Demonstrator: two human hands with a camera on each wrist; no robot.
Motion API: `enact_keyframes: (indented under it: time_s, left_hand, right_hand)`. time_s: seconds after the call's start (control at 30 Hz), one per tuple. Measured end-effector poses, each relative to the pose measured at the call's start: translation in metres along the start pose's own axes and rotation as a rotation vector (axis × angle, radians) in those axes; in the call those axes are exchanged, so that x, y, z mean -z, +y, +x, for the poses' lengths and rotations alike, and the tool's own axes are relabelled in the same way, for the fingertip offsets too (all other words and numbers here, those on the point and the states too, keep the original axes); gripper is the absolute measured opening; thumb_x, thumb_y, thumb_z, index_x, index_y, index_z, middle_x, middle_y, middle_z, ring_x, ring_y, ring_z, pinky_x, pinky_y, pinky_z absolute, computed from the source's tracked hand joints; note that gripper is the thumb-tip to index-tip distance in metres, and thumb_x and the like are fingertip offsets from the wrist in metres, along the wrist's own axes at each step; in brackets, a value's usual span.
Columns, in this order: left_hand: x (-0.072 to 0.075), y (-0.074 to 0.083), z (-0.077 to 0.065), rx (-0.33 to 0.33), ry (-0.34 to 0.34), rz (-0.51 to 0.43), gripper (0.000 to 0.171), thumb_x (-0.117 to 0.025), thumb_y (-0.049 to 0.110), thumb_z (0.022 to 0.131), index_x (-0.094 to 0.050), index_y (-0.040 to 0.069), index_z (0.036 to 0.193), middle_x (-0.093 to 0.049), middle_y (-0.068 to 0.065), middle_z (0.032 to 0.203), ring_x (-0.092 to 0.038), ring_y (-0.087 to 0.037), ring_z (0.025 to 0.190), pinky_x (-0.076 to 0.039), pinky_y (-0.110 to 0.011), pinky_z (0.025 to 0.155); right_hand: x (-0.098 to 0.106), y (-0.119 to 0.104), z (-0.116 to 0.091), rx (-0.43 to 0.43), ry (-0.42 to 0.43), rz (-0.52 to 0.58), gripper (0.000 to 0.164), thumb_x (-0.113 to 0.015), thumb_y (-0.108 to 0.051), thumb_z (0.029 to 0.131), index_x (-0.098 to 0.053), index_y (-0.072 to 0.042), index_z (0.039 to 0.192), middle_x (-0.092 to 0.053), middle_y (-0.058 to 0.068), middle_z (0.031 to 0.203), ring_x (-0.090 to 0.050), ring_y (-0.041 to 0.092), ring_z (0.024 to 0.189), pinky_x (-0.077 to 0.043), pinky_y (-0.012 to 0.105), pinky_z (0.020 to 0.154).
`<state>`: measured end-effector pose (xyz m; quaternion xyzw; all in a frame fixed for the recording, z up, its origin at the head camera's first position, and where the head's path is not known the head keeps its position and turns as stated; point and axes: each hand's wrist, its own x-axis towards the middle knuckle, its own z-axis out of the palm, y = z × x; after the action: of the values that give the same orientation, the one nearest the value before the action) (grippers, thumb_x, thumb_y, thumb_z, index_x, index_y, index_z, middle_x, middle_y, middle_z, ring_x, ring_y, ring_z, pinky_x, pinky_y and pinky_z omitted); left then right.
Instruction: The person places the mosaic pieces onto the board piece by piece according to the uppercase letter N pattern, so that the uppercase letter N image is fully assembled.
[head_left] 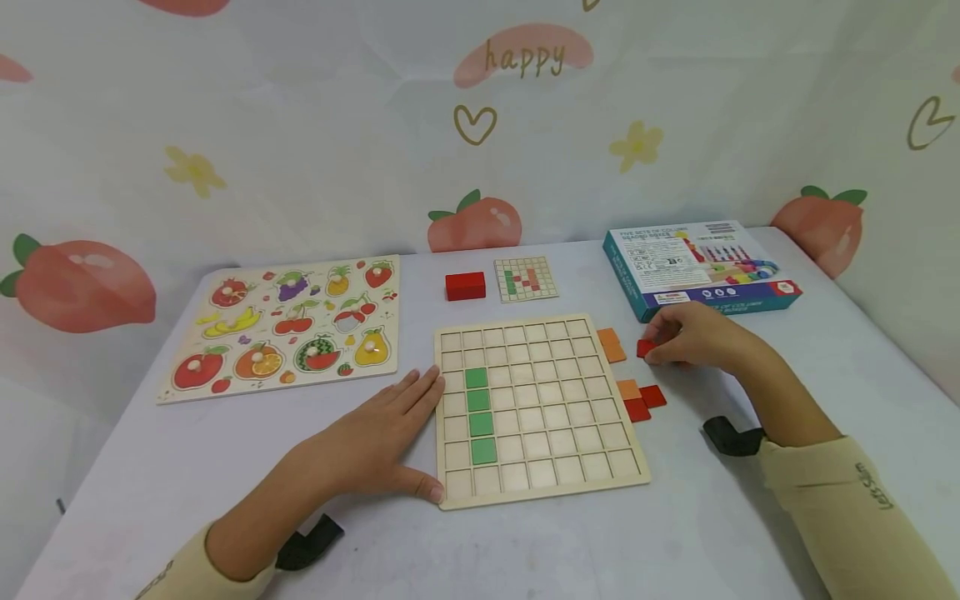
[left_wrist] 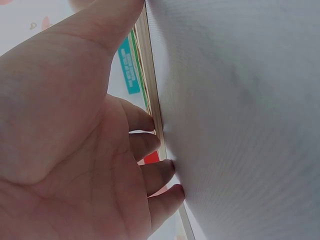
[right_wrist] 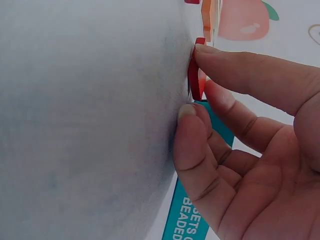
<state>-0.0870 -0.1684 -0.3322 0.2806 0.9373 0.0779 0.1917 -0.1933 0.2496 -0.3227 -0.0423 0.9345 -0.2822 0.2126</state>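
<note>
A wooden grid board [head_left: 542, 482] lies flat, with several green square tiles [head_left: 481, 424] in a line down its second column. My left hand [head_left: 367, 433] rests along the board's left edge, fingers extended and thumb at the near corner. Right of the board, my right hand [head_left: 693, 335] pinches a red square tile [right_wrist: 196, 72] between thumb and fingertips, close over the table. Between that hand and the board lie loose red tiles [head_left: 652, 396] and orange tiles [head_left: 611, 345], some against the board's right edge.
Behind the board stand a red block [head_left: 466, 287] and a small pattern card [head_left: 527, 278] with a coloured grid. A fruit puzzle board [head_left: 281, 329] lies at the left. At the back right, a toy box [head_left: 697, 267] sits just beyond my right hand.
</note>
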Motion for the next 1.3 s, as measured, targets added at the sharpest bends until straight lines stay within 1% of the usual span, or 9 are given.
enact_keyframes:
  time_s: [0.13,0.3,0.53,0.67,0.83,0.97,1.07,1.2,1.3]
  left_hand:
    - [0.0,0.0,0.0,-0.001,0.001,0.002,0.129,-0.06,0.086,0.07,-0.013,0.009,0.162,-0.005,-0.007,0.168,-0.004,-0.029,0.153,-0.017,-0.048,0.121]
    - [-0.001,0.0,0.0,-0.004,0.004,-0.001,0.129,-0.06,0.086,0.07,-0.013,0.008,0.162,-0.005,-0.007,0.168,-0.004,-0.03,0.153,-0.017,-0.048,0.12]
    - [-0.001,-0.001,0.0,-0.007,0.006,0.009,0.129,-0.061,0.085,0.07,-0.013,0.008,0.162,-0.006,-0.008,0.168,-0.004,-0.03,0.153,-0.018,-0.048,0.12]
    - [-0.001,-0.001,0.0,-0.005,0.004,0.009,0.129,-0.062,0.084,0.07,-0.013,0.008,0.162,-0.006,-0.008,0.168,-0.004,-0.03,0.153,-0.018,-0.048,0.12]
    - [0.0,-0.001,0.0,0.001,0.002,0.004,0.129,-0.063,0.083,0.07,-0.013,0.008,0.162,-0.006,-0.007,0.168,-0.004,-0.029,0.153,-0.018,-0.048,0.12]
    - [0.0,-0.001,0.0,0.004,-0.001,0.0,0.129,-0.063,0.084,0.069,-0.013,0.009,0.162,-0.005,-0.007,0.168,-0.004,-0.029,0.153,-0.017,-0.047,0.12]
    - [0.0,-0.001,0.0,0.007,-0.005,-0.005,0.129,-0.063,0.084,0.069,-0.013,0.009,0.162,-0.005,-0.007,0.168,-0.003,-0.029,0.153,-0.017,-0.047,0.12]
    - [-0.001,-0.001,0.0,0.009,-0.006,-0.007,0.129,-0.063,0.084,0.069,-0.013,0.009,0.162,-0.006,-0.007,0.168,-0.004,-0.028,0.153,-0.018,-0.047,0.12]
    - [0.0,-0.001,0.0,0.007,-0.006,-0.002,0.129,-0.063,0.084,0.069,-0.014,0.009,0.162,-0.006,-0.007,0.168,-0.004,-0.028,0.153,-0.018,-0.047,0.12]
  right_hand:
    - [-0.001,0.0,0.0,0.007,0.008,0.005,0.034,-0.083,-0.017,0.084,-0.063,0.0,0.105,-0.062,0.013,0.096,-0.055,0.027,0.086,-0.054,0.032,0.068]
    - [-0.004,-0.001,0.0,0.034,0.018,0.026,0.029,-0.082,-0.015,0.084,-0.064,-0.003,0.103,-0.062,0.012,0.097,-0.054,0.029,0.093,-0.054,0.031,0.072]
    - [-0.008,-0.004,0.0,0.066,0.003,0.132,0.021,-0.073,-0.016,0.093,-0.066,-0.003,0.108,-0.067,0.01,0.1,-0.06,0.026,0.088,-0.055,0.03,0.074]
    - [-0.007,-0.005,-0.001,0.064,0.047,0.168,0.023,-0.071,-0.017,0.095,-0.068,-0.003,0.112,-0.069,0.009,0.101,-0.064,0.025,0.085,-0.056,0.029,0.074]
    - [-0.005,-0.008,-0.002,0.065,0.081,0.191,0.027,-0.07,-0.022,0.095,-0.068,-0.003,0.115,-0.07,0.009,0.1,-0.062,0.027,0.086,-0.053,0.032,0.076]
    - [-0.004,-0.009,-0.003,0.08,0.072,0.237,0.029,-0.071,-0.024,0.095,-0.068,-0.003,0.116,-0.07,0.009,0.1,-0.061,0.028,0.088,-0.053,0.031,0.077]
    - [-0.005,-0.009,-0.004,0.105,0.046,0.287,0.031,-0.072,-0.024,0.095,-0.068,-0.001,0.116,-0.071,0.01,0.102,-0.063,0.028,0.089,-0.055,0.03,0.077]
    - [-0.007,-0.012,-0.003,0.145,0.008,0.339,0.03,-0.072,-0.021,0.094,-0.069,0.001,0.114,-0.072,0.012,0.104,-0.065,0.029,0.088,-0.057,0.029,0.078]
    - [-0.01,-0.015,-0.002,0.154,-0.01,0.356,0.027,-0.072,-0.019,0.094,-0.07,0.0,0.114,-0.072,0.012,0.103,-0.067,0.028,0.088,-0.057,0.029,0.078]
